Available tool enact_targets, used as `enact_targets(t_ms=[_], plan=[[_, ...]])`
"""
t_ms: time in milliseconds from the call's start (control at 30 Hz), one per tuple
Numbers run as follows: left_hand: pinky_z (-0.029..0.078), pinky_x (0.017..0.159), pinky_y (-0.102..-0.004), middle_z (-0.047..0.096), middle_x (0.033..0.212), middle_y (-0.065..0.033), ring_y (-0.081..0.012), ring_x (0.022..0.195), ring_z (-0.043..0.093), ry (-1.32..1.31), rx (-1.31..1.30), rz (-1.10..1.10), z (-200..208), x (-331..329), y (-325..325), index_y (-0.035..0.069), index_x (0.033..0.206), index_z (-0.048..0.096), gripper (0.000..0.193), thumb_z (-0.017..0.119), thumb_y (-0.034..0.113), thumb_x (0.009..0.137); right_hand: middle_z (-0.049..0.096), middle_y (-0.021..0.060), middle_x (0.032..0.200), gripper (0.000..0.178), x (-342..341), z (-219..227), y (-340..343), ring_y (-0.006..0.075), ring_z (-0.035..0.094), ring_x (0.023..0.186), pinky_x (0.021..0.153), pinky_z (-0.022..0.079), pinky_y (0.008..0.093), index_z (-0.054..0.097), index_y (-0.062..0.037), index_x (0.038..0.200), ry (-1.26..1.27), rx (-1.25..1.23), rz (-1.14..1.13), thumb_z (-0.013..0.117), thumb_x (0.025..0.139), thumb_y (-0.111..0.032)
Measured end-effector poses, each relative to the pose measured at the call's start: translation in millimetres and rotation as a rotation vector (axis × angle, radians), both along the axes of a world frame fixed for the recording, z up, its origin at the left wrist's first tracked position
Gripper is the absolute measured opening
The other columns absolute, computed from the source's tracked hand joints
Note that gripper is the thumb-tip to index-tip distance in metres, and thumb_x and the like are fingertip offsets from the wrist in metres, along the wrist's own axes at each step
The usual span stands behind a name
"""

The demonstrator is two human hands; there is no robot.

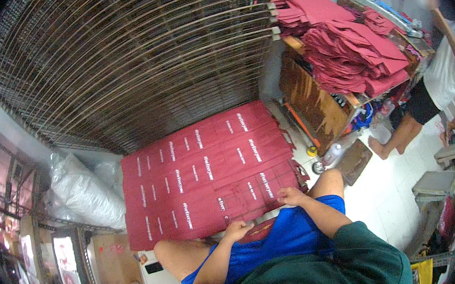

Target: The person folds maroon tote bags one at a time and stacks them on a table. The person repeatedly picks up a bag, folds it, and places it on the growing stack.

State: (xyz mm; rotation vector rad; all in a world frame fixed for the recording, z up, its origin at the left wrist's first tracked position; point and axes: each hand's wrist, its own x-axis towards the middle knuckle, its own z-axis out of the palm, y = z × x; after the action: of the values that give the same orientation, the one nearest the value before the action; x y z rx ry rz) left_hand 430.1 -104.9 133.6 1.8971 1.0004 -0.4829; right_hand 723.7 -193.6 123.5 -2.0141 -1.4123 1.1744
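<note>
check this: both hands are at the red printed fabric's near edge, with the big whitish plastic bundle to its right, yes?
Wrong side: the head view shows the whitish plastic bundle left of the red printed fabric; left hand and right hand are at its near edge.

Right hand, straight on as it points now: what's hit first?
Probably the red printed material just ahead of the right hand; depth is unclear, so they may already touch.

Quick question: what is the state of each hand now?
Left hand: curled near the red sheet; grip cannot be told.
Right hand: curled at the sheet's edge; grip cannot be told.
</note>
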Motion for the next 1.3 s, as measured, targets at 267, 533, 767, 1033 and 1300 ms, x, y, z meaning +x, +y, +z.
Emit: enact_targets(t_ms=[267,533,767,1033,1300], plan=[[0.041,0.091,-0.0407,0.055,0.112,-0.0153,-0.0312,0.11,0.05,-0.194,0.245,0.135,-21.6,-14.7,-16.8,0.011,0.114,0.056,0.064,0.066,0.055,0.069,0.052,0.0158,0.124,0.038,-45.4,221.7,-61.0,0.0287,0.043,0.123,0.1,0.034,0.0407,0.053,-0.0009,0.119,-0.503,0.963,-0.061,0.053,0.085,-0.018],[0.024,0.103,-0.0546,0.012,0.145,-0.0156,-0.0385,0.133,0.015,-0.024,0.32,0.083,41.9,10.6,-34.7,0.02,0.139,0.032,0.091,0.058,0.069,0.067,0.049,0.0176,0.127,0.04,-45.2,155.3,-120.7,0.0291,0.043,0.122,0.104,0.032,0.04,0.049,0.0012,0.122,-0.557,0.297,0.33,0.043,0.091,-0.023],[0.031,0.1,-0.0499,0.031,0.137,-0.0215,-0.0394,0.127,0.031,-0.035,0.173,-0.054,39.2,1.8,-35.2,0.015,0.135,0.036,0.087,0.056,0.068,0.069,0.052,0.0201,0.123,0.037,-55.2,170.5,-121.8,0.0321,0.046,0.119,0.102,0.033,0.0423,0.051,0.004,0.118,-0.546,0.439,0.32,0.047,0.087,-0.016],[0.033,0.1,-0.0468,0.038,0.136,-0.0176,-0.0352,0.123,0.04,-0.19,0.243,0.062,25.0,-1.6,-43.7,0.011,0.133,0.039,0.082,0.057,0.061,0.071,0.046,0.0262,0.126,0.044,-61.4,216.6,-104.3,0.041,0.041,0.12,0.103,0.027,0.0481,0.045,0.0082,0.124,-0.601,0.766,0.156,0.045,0.086,-0.015],[0.031,0.1,-0.0525,0.021,0.145,-0.0134,-0.0383,0.127,0.032,-0.145,0.326,0.195,30.9,-5.7,-40.7,0.021,0.139,0.03,0.083,0.063,0.055,0.07,0.052,0.0248,0.117,0.04,-56.2,197.3,-97.9,0.0398,0.048,0.111,0.097,0.035,0.0446,0.051,0.0073,0.115,-0.617,0.754,0.209,0.048,0.087,-0.02]])
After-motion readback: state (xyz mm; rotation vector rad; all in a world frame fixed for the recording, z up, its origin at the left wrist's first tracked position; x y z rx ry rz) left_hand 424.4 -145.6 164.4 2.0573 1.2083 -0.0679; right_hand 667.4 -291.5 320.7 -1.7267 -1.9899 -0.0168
